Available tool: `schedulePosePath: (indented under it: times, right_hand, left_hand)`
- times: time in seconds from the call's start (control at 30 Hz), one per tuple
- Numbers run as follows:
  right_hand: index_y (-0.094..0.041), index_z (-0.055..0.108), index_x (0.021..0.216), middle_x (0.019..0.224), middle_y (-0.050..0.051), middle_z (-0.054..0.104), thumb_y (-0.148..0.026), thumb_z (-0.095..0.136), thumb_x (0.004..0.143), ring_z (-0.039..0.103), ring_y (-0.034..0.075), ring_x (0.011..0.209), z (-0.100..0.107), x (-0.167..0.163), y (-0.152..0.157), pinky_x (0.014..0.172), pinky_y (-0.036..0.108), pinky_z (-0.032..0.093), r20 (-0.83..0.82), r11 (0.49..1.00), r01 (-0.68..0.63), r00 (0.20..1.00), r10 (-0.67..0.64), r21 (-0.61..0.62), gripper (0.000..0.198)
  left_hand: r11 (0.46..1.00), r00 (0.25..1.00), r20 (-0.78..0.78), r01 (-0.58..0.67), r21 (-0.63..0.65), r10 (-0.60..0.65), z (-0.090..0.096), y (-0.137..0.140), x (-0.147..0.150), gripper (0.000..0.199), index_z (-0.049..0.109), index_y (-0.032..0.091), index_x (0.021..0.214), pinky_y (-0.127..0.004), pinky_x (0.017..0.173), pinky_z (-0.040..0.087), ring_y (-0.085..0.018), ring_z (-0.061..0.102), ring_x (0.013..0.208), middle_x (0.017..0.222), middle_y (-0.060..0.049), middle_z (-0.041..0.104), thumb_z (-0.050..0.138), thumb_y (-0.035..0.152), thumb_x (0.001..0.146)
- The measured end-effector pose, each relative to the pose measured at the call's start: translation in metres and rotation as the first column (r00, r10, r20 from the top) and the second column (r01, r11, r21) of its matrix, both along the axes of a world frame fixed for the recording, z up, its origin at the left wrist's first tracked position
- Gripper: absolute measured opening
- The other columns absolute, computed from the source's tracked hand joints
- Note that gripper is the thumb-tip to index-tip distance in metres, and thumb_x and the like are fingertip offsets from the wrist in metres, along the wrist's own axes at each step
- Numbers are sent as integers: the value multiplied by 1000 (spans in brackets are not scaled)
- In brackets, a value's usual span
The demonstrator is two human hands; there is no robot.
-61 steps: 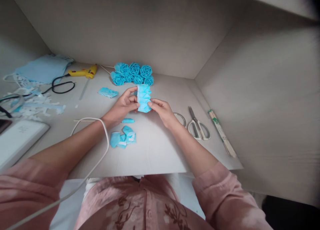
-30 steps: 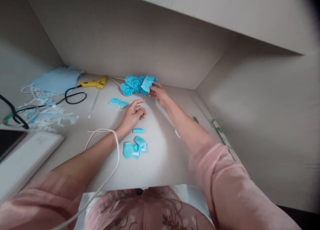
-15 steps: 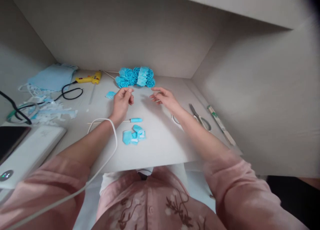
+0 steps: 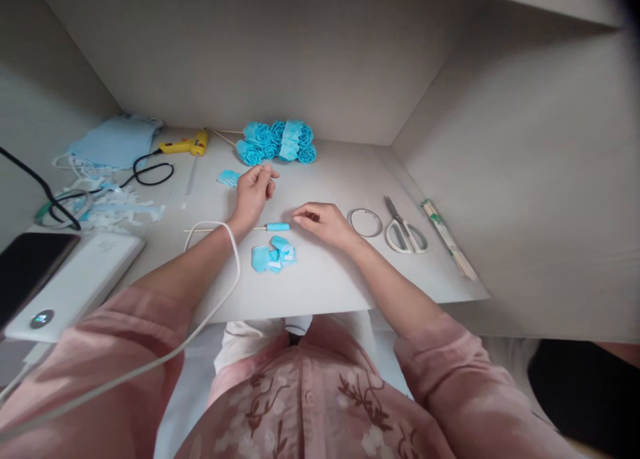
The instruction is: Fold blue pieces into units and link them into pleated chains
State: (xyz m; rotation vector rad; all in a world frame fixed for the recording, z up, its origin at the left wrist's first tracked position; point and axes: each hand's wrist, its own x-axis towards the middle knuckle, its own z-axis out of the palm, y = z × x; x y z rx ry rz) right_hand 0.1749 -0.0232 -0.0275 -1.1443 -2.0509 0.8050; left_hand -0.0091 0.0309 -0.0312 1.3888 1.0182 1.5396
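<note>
My left hand (image 4: 257, 187) is raised just in front of a bunch of blue crepe-paper roses (image 4: 275, 141). Its thumb and forefinger press together; anything between them is too small or hidden to make out. My right hand (image 4: 324, 223) is lower, fingers loosely curved with a gap to the thumb, and nothing shows in it. Its fingertips are just right of a thin stick whose end is wrapped in blue paper (image 4: 278, 226); my left forearm covers part of the stick. Cut blue petal pieces (image 4: 274, 256) lie nearer me, and another blue piece (image 4: 229, 178) is beside my left hand.
On the right are a tape-like ring (image 4: 365, 223), white-handled scissors (image 4: 406, 236) and a packet of sticks (image 4: 449, 239). To the left are a yellow glue gun (image 4: 185, 144), face masks (image 4: 115, 142), white scraps (image 4: 123, 209) and a power bank (image 4: 75, 286). A white cable (image 4: 235, 272) crosses my left forearm.
My right hand has come down toward me, from in front of the roses to beside the blue-wrapped stick end. My left hand keeps its pinch near the roses. The whole view has shifted slightly.
</note>
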Motion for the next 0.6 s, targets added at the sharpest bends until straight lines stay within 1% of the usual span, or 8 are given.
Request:
schedulePosePath:
  times: [0.1, 0.2, 0.3, 0.37, 0.4, 0.47, 0.53, 0.6]
  right_hand:
    - [-20, 73, 97, 86, 5, 71, -37, 61, 86, 60, 16, 75, 2, -7, -10, 75, 30, 46, 58, 975, -159, 987, 152, 152, 24]
    - [-24, 71, 107, 102, 7, 71, -37, 62, 87, 61, 19, 96, 2, -21, -20, 89, 35, 46, 150, 873, -391, 920, 362, 292, 26]
    - [-26, 68, 114, 123, 6, 66, -35, 59, 90, 53, 21, 118, -2, -35, -29, 99, 39, 41, 315, 773, -548, 831, 458, 321, 27]
    - [-26, 68, 111, 125, 6, 65, -34, 57, 92, 51, 21, 122, -3, -38, -32, 99, 39, 39, 411, 734, -606, 779, 472, 306, 24]
    - [-25, 69, 107, 122, 5, 66, -33, 57, 92, 53, 20, 119, -3, -37, -32, 97, 38, 39, 441, 729, -619, 763, 472, 291, 21]
    - [-24, 70, 97, 110, 4, 70, -32, 58, 91, 58, 18, 108, 1, -30, -29, 92, 36, 39, 461, 747, -616, 754, 468, 249, 16]
    - [-23, 70, 88, 93, 2, 71, -33, 61, 88, 61, 17, 94, 7, -18, -24, 88, 34, 39, 440, 790, -581, 772, 460, 195, 13]
    - [-22, 67, 77, 77, 0, 68, -36, 60, 88, 60, 16, 81, 14, -5, -17, 81, 31, 40, 382, 845, -508, 823, 420, 166, 19]
  left_hand:
    - [1000, 1000, -2, 3, 3, -3, -1, 2, -1, 35, 59, 19, 72, -24, 47, 31, -10, 41, 45, 49, 4, 45, 56, 49, 89]
    - [1000, 1000, 7, 9, -9, -9, -3, 3, -2, 34, 59, 19, 71, -24, 46, 30, -9, 40, 45, 49, 3, 45, 56, 47, 89]
    - [999, 1000, 2, 19, -29, -19, -5, 4, -2, 34, 59, 19, 71, -23, 45, 28, -9, 39, 44, 49, 3, 44, 56, 48, 89]
    - [999, 1000, -5, 21, -34, -21, -6, 4, -2, 34, 60, 19, 71, -23, 45, 28, -9, 39, 43, 48, 3, 44, 57, 48, 89]
    - [999, 1000, -5, 20, -36, -20, -7, 5, -2, 34, 60, 19, 71, -23, 45, 27, -9, 38, 43, 48, 4, 44, 57, 48, 89]
    - [999, 1000, -2, 22, -40, -22, -7, 5, -2, 34, 60, 19, 72, -23, 45, 27, -9, 38, 43, 47, 4, 44, 57, 48, 88]
    - [998, 1000, -4, 28, -51, -28, -8, 5, -2, 34, 60, 19, 72, -23, 45, 27, -9, 38, 43, 47, 4, 44, 57, 49, 88]
    - [998, 999, -10, 36, -60, -37, -8, 5, -2, 35, 60, 19, 72, -23, 44, 28, -9, 38, 43, 47, 4, 44, 57, 50, 88]
